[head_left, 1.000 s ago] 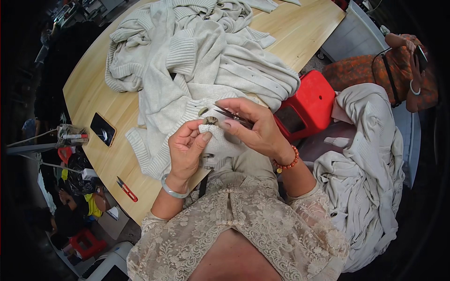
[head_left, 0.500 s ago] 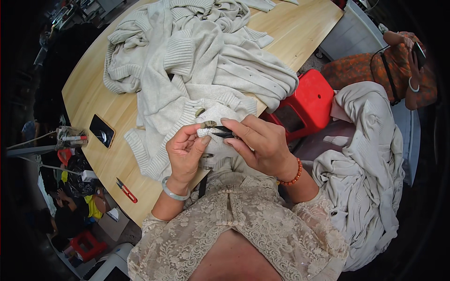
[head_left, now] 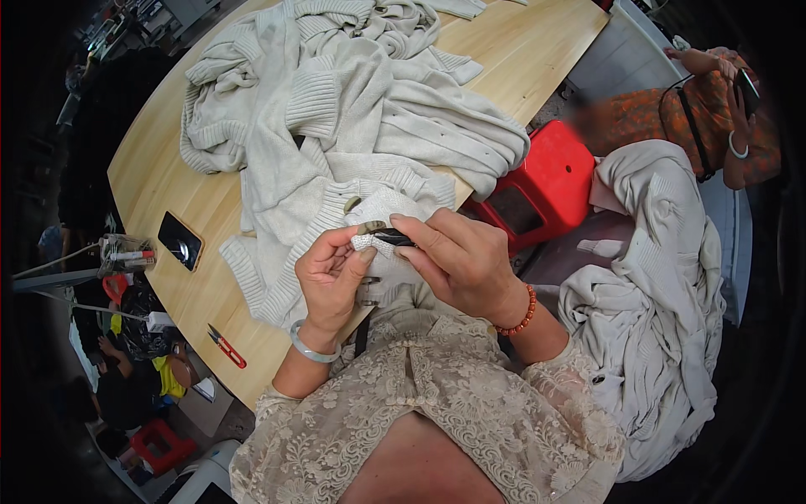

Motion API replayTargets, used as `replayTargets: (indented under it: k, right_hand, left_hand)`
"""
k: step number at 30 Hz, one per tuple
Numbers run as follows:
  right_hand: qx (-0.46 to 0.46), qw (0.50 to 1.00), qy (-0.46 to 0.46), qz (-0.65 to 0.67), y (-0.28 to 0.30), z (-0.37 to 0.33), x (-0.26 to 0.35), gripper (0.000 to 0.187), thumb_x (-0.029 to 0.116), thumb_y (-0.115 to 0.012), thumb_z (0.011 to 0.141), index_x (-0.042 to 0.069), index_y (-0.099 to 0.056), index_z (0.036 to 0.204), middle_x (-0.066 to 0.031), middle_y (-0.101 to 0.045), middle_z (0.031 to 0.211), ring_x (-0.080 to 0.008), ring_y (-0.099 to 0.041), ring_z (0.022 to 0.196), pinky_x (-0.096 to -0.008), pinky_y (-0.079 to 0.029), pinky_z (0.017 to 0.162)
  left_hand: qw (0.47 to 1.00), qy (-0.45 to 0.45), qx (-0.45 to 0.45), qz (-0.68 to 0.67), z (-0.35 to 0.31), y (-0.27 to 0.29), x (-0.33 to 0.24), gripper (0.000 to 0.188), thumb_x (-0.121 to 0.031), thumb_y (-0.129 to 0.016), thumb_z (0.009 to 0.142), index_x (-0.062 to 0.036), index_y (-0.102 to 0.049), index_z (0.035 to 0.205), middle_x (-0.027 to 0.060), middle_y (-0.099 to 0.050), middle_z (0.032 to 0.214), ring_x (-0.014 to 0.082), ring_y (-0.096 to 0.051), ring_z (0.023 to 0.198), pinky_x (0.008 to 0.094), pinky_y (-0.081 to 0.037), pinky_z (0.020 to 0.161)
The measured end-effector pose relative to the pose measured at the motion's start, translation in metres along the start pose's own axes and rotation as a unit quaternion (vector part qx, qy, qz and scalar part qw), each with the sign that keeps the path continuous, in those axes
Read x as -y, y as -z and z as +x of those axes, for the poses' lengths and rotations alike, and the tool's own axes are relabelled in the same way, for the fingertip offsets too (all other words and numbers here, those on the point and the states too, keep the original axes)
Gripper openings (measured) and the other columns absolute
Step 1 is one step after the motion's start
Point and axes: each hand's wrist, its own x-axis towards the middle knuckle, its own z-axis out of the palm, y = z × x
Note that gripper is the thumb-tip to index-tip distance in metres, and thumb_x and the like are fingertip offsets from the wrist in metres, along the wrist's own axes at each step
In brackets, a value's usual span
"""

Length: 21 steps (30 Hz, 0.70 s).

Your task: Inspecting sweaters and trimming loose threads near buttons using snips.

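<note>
My left hand (head_left: 333, 273) pinches the ribbed edge of a cream knitted cardigan (head_left: 361, 126) that spreads over the wooden table (head_left: 168, 185). A dull olive button (head_left: 370, 228) sits on the fold held up by that hand. My right hand (head_left: 457, 260) holds a small dark tool (head_left: 393, 238) with its tip against the button. Another button (head_left: 352, 204) shows on the knit just above. Both hands meet over the table's near edge, close to my chest.
A black phone (head_left: 180, 240) and a red-handled thread snipper (head_left: 226, 346) lie on the table at my left. A red plastic stool (head_left: 537, 189) stands at my right, beside a heap of cream knitwear (head_left: 663, 294). Another person in orange (head_left: 705, 109) sits at the far right.
My right hand has drawn in toward the left hand, bringing the dark tool from above the knit down onto the button. The left hand keeps its hold on the fold.
</note>
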Motion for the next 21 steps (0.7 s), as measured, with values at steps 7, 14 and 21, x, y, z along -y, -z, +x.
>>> replayTargets:
  k: [7, 14, 21]
  right_hand:
    - [0.005, 1.0, 0.016, -0.001, -0.001, -0.001, -0.005, 0.038, 0.011, -0.076, 0.079, 0.006, -0.067, 0.116, -0.0051, -0.054, 0.074, -0.0206, -0.055, 0.058, -0.0323, -0.043, 0.049]
    - [0.005, 1.0, 0.013, -0.002, -0.001, 0.0, -0.007, 0.035, 0.011, -0.077, 0.079, 0.007, -0.068, 0.113, -0.0046, -0.054, 0.073, -0.0204, -0.056, 0.058, -0.0321, -0.043, 0.05]
    - [-0.012, 1.0, 0.005, 0.027, -0.004, -0.005, -0.012, 0.029, 0.013, -0.074, 0.083, 0.007, -0.068, 0.111, -0.004, -0.056, 0.073, -0.0207, -0.059, 0.059, -0.0319, -0.045, 0.05]
  left_hand:
    - [1.0, -0.002, 0.007, 0.015, 0.0, -0.001, 0.0, 0.03, 0.003, -0.066, 0.091, 0.0073, -0.06, 0.121, 0.0077, -0.068, 0.105, 0.0094, -0.063, 0.094, 0.0218, -0.049, 0.084]
    - [1.0, 0.005, 0.016, 0.012, 0.001, 0.0, 0.001, 0.03, 0.003, -0.066, 0.091, 0.0072, -0.06, 0.121, 0.0075, -0.068, 0.106, 0.0091, -0.062, 0.094, 0.0214, -0.049, 0.083]
    - [1.0, 0.005, 0.017, 0.007, 0.002, 0.0, 0.0, 0.03, 0.003, -0.066, 0.091, 0.007, -0.06, 0.121, 0.0084, -0.068, 0.106, 0.0101, -0.063, 0.095, 0.0224, -0.049, 0.085]
